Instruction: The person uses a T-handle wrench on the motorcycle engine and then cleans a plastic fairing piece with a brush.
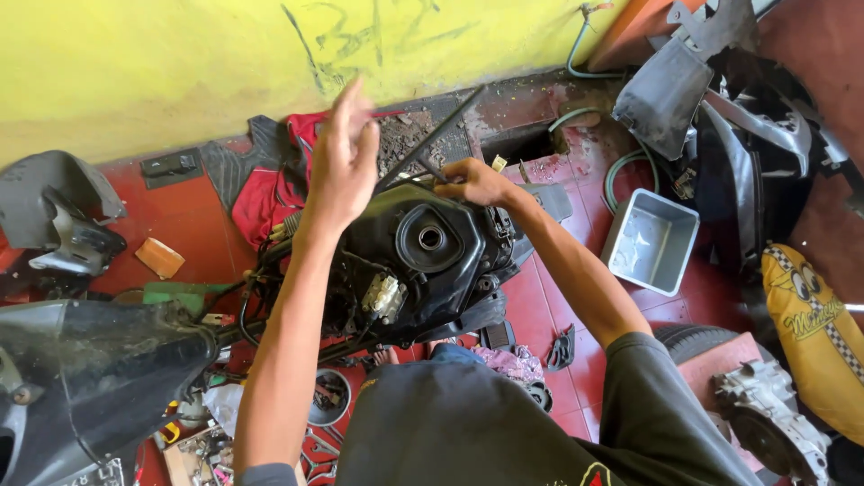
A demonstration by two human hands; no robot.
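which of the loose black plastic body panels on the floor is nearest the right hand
The black panels heaped at upper right, beside the grey tub, lie nearest the right hand. The panel at far left sits beyond the raised left hand.

We see a yellow wall (180, 63) at the far side, with dark scribbles on it. The floor (558, 306) is made of red tiles and looks dusty. A red cloth (270, 184) lies near the wall. On the right sits a grey plastic tub (650, 241), and a green hose (621, 166) curls beside it. Dark plastic covers (720, 99) are piled far right. A yellow cushion (814, 324) lies at the right edge. Bright daylight falls on everything.
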